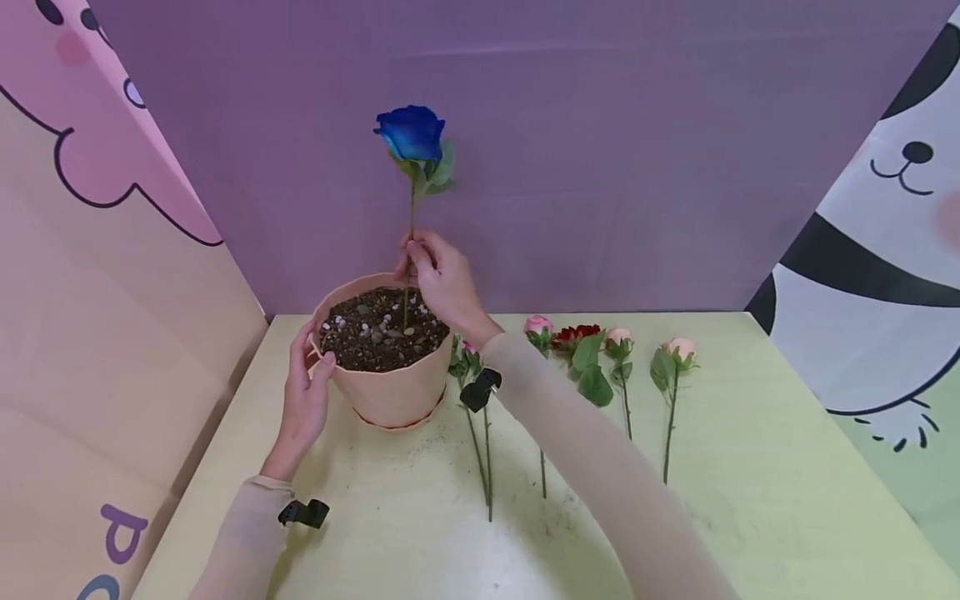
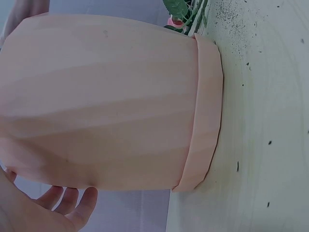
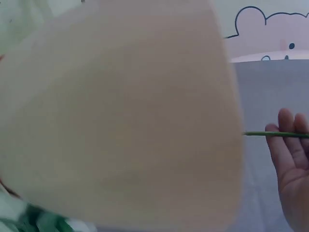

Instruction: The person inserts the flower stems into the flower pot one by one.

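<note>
A blue rose [image 1: 412, 133] stands upright, its stem running down into the dark soil [image 1: 367, 337] of a peach flower pot [image 1: 393, 392]. My right hand [image 1: 448, 279] pinches the rose's stem above the pot's rim. In the right wrist view the green stem [image 3: 258, 133] crosses the fingers of the right hand [image 3: 292, 169], and the pot [image 3: 120, 116] fills most of the picture. My left hand [image 1: 306, 400] holds the pot's left side near the rim. From the left wrist, fingers [image 2: 87, 205] of that hand touch the pot wall [image 2: 106, 96].
Right of the pot, several cut roses lie on the pale table [image 1: 390, 533]: a pink rose [image 1: 538, 327], a red flower [image 1: 576, 335] and peach roses [image 1: 681, 350] among them. Two stems [image 1: 480, 467] lie close to the pot. Soil crumbs dot the tabletop. A purple backdrop [image 1: 600, 167] rises behind.
</note>
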Tool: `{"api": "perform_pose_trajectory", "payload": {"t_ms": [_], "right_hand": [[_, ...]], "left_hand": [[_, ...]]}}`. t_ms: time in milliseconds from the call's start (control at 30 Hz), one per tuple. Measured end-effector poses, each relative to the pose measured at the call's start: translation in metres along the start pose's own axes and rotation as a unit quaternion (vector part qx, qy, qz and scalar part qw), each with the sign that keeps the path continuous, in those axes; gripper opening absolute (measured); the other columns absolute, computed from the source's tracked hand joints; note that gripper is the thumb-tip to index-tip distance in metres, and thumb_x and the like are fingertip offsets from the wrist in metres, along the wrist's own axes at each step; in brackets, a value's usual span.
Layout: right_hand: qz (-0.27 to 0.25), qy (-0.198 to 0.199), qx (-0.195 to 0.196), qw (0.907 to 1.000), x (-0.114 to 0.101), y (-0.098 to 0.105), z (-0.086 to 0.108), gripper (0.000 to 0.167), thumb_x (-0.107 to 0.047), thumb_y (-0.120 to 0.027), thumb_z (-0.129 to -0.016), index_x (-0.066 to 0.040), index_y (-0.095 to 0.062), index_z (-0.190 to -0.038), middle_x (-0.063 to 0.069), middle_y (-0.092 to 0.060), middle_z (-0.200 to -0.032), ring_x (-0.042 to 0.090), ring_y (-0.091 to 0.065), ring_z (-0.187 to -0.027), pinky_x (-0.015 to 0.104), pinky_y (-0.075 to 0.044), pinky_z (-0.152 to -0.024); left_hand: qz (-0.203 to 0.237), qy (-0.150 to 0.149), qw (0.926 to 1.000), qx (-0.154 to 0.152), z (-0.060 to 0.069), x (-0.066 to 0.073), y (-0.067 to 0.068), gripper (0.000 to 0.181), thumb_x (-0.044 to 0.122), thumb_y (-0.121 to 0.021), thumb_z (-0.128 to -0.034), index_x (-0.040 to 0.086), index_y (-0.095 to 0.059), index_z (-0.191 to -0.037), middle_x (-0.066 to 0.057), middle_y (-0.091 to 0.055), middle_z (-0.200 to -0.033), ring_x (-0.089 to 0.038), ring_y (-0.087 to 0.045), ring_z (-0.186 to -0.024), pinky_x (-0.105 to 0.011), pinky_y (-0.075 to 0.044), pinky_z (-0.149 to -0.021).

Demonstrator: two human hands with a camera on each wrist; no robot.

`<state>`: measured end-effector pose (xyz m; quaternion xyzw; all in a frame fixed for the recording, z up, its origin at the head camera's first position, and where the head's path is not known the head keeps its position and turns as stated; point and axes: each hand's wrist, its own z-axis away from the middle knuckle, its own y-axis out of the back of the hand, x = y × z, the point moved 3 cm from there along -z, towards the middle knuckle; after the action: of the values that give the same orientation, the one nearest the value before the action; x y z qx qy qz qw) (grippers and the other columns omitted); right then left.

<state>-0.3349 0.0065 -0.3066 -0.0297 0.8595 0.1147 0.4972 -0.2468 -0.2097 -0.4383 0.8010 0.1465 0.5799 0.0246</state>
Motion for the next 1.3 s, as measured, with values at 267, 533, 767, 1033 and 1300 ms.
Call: {"api": "perform_pose_trajectory", "payload": {"t_ms": [267, 533, 767, 1033, 1300], "right_hand": [[0.027, 0.049, -0.022, 0.9982, 0.016, -0.017, 0.009, 0.024, -0.018, -0.041, -0.116, -0.005, -0.061, -0.119, 0.015, -0.069, -0.088, 0.029, -0.073, -0.085, 0.047, -0.062, -0.089], [0.037, 0.059, -0.01, 0.9975, 0.023, -0.031, 0.015, 0.025, -0.02, -0.042, -0.116, -0.005, -0.062, -0.117, 0.012, -0.07, -0.082, 0.021, -0.073, -0.074, 0.032, -0.062, -0.078], [0.034, 0.043, -0.02, 0.9983, 0.022, -0.033, 0.015, 0.025, -0.018, -0.042, -0.116, -0.002, -0.063, -0.117, 0.013, -0.072, -0.083, 0.019, -0.077, -0.078, 0.03, -0.065, -0.077], [0.014, 0.034, -0.02, 0.9991, 0.024, -0.037, 0.015, 0.028, -0.02, -0.044, -0.115, -0.001, -0.063, -0.121, 0.015, -0.074, -0.089, 0.026, -0.08, -0.087, 0.032, -0.065, -0.082], [-0.008, 0.019, 0.025, 0.9995, 0.026, -0.037, 0.019, 0.032, -0.018, -0.054, -0.112, -0.004, -0.068, -0.137, 0.024, -0.076, -0.115, 0.036, -0.077, -0.101, 0.045, -0.063, -0.094]], "left_hand": [[0.003, 0.0, 1.0, -0.001, -0.003, 0.0, -0.001, 0.062, 0.024, -0.044, -0.113, 0.024, -0.021, -0.171, -0.021, -0.037, -0.167, -0.039, -0.041, -0.145, -0.059, -0.035, -0.118], [-0.01, 0.013, 0.9998, 0.007, 0.001, -0.004, 0.005, 0.062, 0.026, -0.042, -0.1135, 0.026, -0.02, -0.171, -0.021, -0.036, -0.167, -0.04, -0.04, -0.146, -0.061, -0.034, -0.118], [-0.01, 0.012, 0.9998, 0.011, 0.001, -0.004, 0.006, 0.061, 0.025, -0.042, -0.1133, 0.024, -0.021, -0.171, -0.019, -0.035, -0.168, -0.039, -0.04, -0.146, -0.061, -0.034, -0.118], [-0.011, 0.011, 0.9998, 0.015, 0.002, -0.004, 0.009, 0.061, 0.023, -0.043, -0.1129, 0.024, -0.021, -0.171, -0.02, -0.036, -0.167, -0.039, -0.041, -0.145, -0.058, -0.036, -0.116], [-0.015, 0.015, 0.9995, 0.022, 0.006, -0.006, 0.011, 0.06, 0.024, -0.042, -0.1135, 0.025, -0.022, -0.17, -0.016, -0.037, -0.167, -0.034, -0.042, -0.144, -0.045, -0.037, -0.113]]}}
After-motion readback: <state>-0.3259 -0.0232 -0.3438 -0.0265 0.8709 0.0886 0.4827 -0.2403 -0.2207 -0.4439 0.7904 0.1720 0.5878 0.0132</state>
